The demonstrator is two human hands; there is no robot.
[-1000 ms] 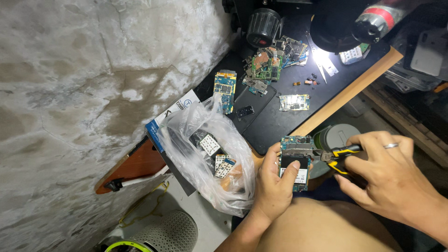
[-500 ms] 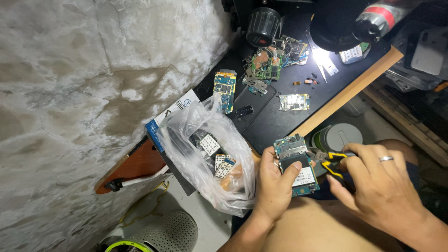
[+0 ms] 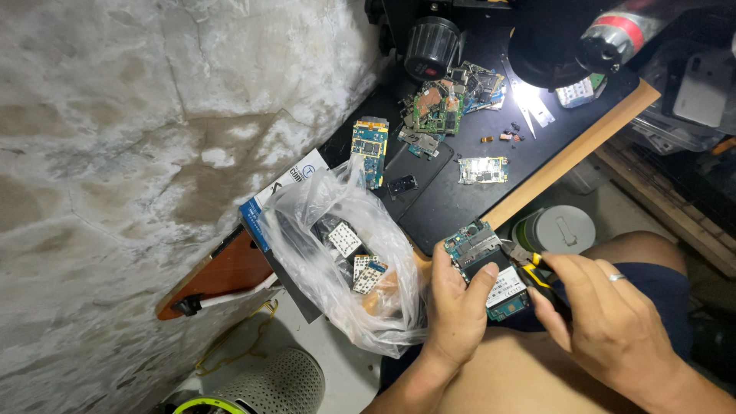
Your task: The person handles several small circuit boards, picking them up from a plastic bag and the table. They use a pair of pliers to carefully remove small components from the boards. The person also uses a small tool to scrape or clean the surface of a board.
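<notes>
**Picking at a board with my pliers**

My left hand [image 3: 458, 307] holds a small blue-green board [image 3: 487, 268] over my lap, just past the table [image 3: 571, 153] edge. My fingers are wrapped tight around it, with my thumb pressed on its dark front. My right hand [image 3: 606, 322] is closed around yellow-handled pliers [image 3: 529, 264]. The tip sits at the board's right edge. It is too small for me to tell if it bites a part yet.

I think I am partway through. The board in my hand looks whole, with its white label and metal covers on. A clear bag [image 3: 341, 261] beside my left hand has a few more boards [image 3: 360, 264] inside. On the black table lies a heap of loose boards and bits [image 3: 445, 103], one long blue board [image 3: 369, 149], and one small board [image 3: 483, 169] by itself under the lamp light. So some pieces are out on the table, and some wait in the bag.
</notes>
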